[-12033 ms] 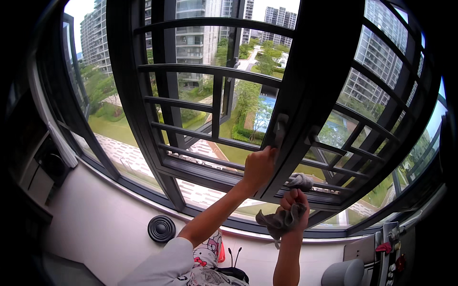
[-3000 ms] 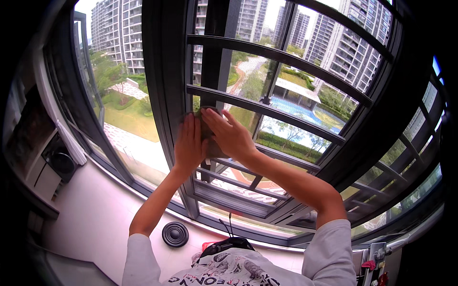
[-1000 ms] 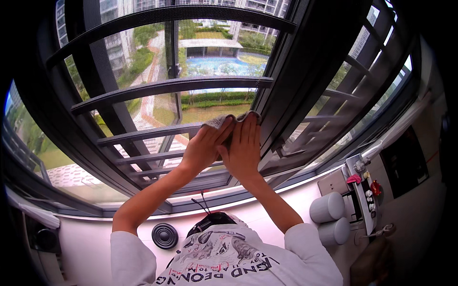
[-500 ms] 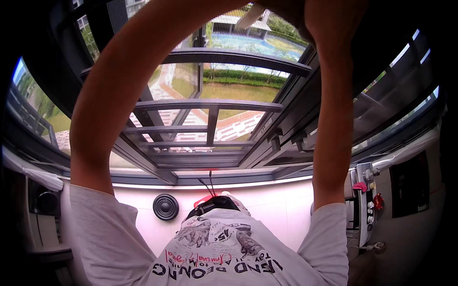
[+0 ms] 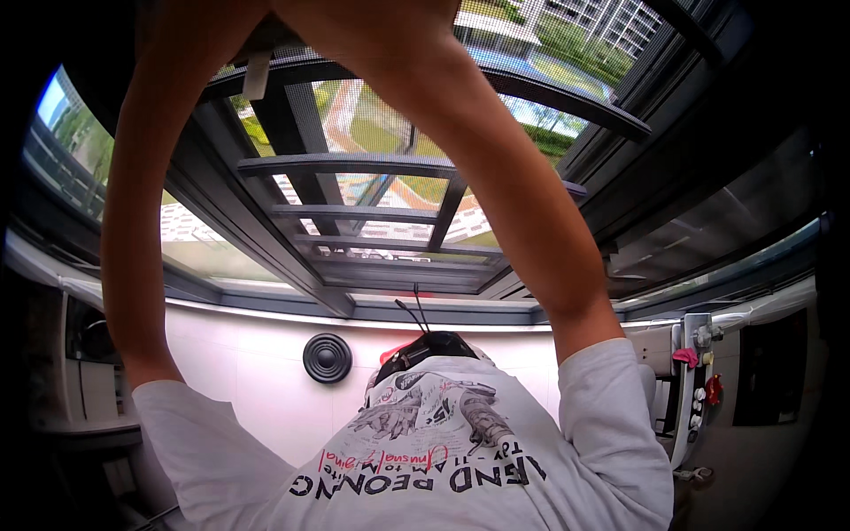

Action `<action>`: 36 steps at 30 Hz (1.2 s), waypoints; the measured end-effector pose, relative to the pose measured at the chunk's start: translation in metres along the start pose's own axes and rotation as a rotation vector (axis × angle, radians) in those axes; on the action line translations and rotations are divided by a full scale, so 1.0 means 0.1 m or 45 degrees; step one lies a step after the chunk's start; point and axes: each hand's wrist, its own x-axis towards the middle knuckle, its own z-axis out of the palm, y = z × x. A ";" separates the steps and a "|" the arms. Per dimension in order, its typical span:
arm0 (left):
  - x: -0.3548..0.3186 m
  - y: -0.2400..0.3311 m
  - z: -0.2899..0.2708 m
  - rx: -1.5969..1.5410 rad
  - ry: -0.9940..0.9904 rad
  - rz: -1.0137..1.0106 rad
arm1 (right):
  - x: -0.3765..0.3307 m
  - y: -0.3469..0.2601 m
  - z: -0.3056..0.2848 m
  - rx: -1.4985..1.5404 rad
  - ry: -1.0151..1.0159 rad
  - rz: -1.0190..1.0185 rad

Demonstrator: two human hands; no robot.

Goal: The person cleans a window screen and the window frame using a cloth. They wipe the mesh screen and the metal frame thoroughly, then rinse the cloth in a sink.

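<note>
Dark-barred window (image 5: 372,212), white wall (image 5: 257,372)

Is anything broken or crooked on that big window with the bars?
Nothing looks broken. The dark window bars bend only because the wide camera curves straight lines. A pale strip hangs on the frame near the top, but what it is can't be made out. Both arms reach up out of the picture, so the hands are hidden.

The person wears a white short-sleeved T-shirt (image 5: 460,460) with a grey printed graphic and dark and red lettering across the chest, both forearms bare, a black device (image 5: 425,350) with thin wires at the collar.
</note>
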 end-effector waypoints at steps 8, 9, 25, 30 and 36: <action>-0.44 0.18 -0.40 -0.173 0.267 0.133 | -0.13 -0.86 0.27 0.382 -0.014 0.331; -0.43 0.31 -0.39 -0.166 0.238 0.156 | -0.24 -0.84 0.26 0.314 -0.048 0.258; -0.06 3.56 -0.79 -0.428 0.069 0.476 | -1.69 1.14 -2.26 -0.209 -0.534 0.647; -0.14 3.04 -0.64 -0.356 0.125 0.467 | -1.63 0.82 -1.86 -0.172 -0.408 0.683; -0.76 1.74 -0.45 -0.011 -0.117 0.171 | -1.40 -0.22 -0.97 0.058 -0.580 0.386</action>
